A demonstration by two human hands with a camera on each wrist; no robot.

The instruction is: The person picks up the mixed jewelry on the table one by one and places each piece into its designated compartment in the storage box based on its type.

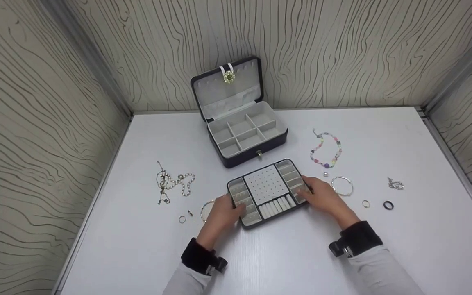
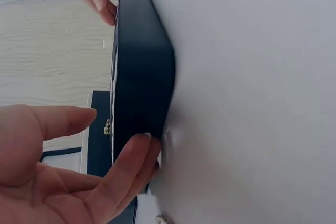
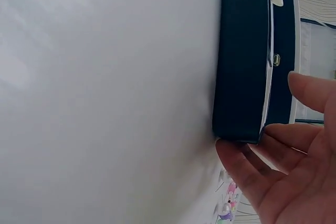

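Dark-edged rectangular tray with pale compartments [image 1: 266, 184], just in front of open navy lidded box [image 1: 242, 159] standing on white surface [image 1: 285, 262].
Gripped at opposite ends by fingers of left hand [image 1: 222, 213] and right hand [image 1: 322, 194]; near latter, multicoloured beaded necklace [image 1: 326, 165].

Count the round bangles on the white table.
2. A round silvery bangle lies beside the right hand; a round gold-toned bangle lies beside the left hand, which partly covers it. Others may be hidden beneath the dark rectangular tray.
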